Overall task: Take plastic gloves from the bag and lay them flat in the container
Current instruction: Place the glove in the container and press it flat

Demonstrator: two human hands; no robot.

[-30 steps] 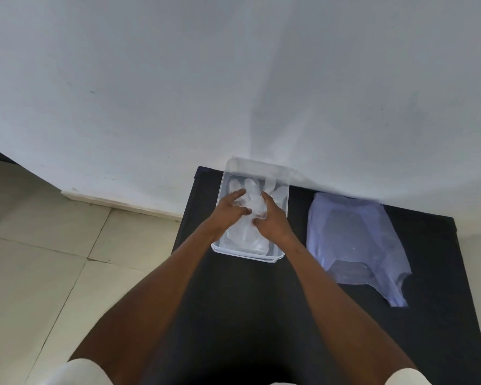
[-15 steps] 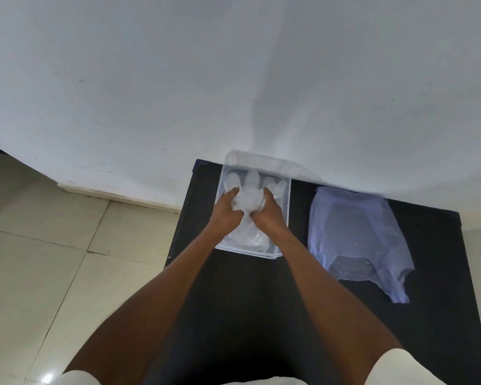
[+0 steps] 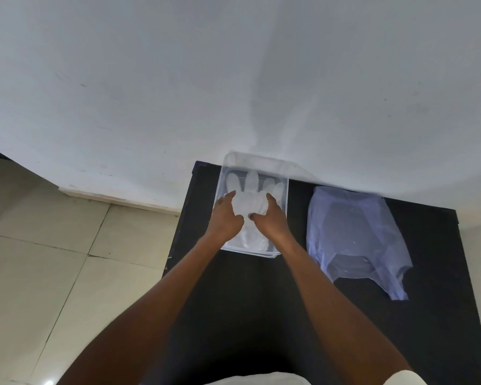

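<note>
Pressing glove (image 3: 250,202) flat inside container (image 3: 286,200) at table's (image 3: 233,301) 11 o'clock, left hand (image 3: 225,218) and right hand (image 3: 270,219) spread open; film may cling and lift with palms. Bag (image 3: 353,234) at 2 o'clock.

Soft, dim daylight; faint shadow on the wall (image 3: 261,87); wide-angle bending at edges.

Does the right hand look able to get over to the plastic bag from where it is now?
Probably yes. The right hand rests on the glove in the container, and the plastic bag lies flat just to its right on the black table, nothing between them.
</note>
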